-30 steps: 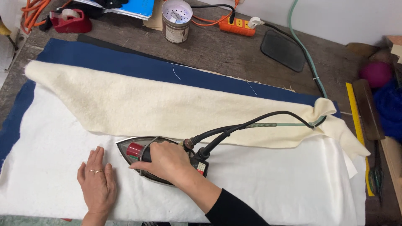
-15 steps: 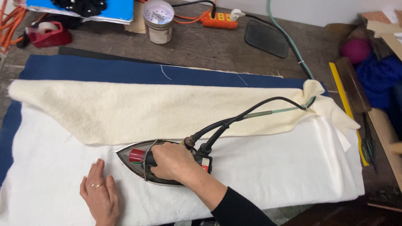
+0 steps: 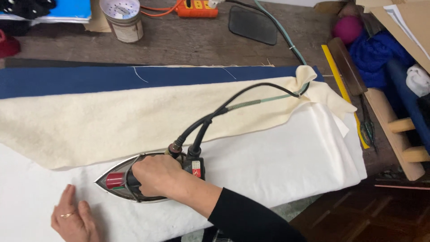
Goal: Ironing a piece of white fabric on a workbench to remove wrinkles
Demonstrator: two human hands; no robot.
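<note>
The iron sits on the sheet, before the folded fleece.

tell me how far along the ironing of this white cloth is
Done: the white cloth right of the iron lies flat and looks smooth. In hand: the right hand grips the iron near the cloth's left part, while the left hand presses the cloth flat beside its tip. Left: the stretch under the folded-back cream fleece is hidden, so its state can't be told.

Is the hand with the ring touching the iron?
Apart. The head view shows the left hand flat on the white cloth, bare cloth between it and the iron.
</note>
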